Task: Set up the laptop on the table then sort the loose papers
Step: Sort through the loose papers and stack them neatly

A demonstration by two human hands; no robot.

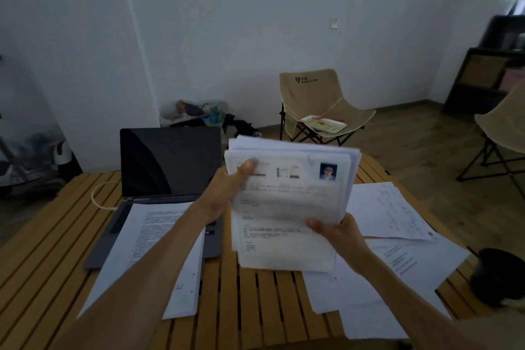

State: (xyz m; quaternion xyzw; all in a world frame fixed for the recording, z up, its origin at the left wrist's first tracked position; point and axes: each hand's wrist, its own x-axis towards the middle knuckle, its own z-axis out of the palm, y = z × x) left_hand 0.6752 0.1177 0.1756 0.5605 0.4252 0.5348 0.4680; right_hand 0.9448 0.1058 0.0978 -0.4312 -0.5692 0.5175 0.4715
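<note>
Your right hand (339, 239) pinched the lower right edge of the stack of papers (287, 204), thumb on the top sheet and fingers curled behind it, while your left hand (224, 193) gripped its upper left edge, thumb pressed on the front. Loose sheets (395, 210) lay on the slatted wooden table (42, 236) below and to the right of your right fingers. Beyond your left fingers stood the open laptop (170, 162), its screen dark, with a printed sheet (153, 236) over its keyboard.

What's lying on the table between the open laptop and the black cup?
In the head view, loose sheets lie on the slatted table between the laptop and the black cup.
</note>
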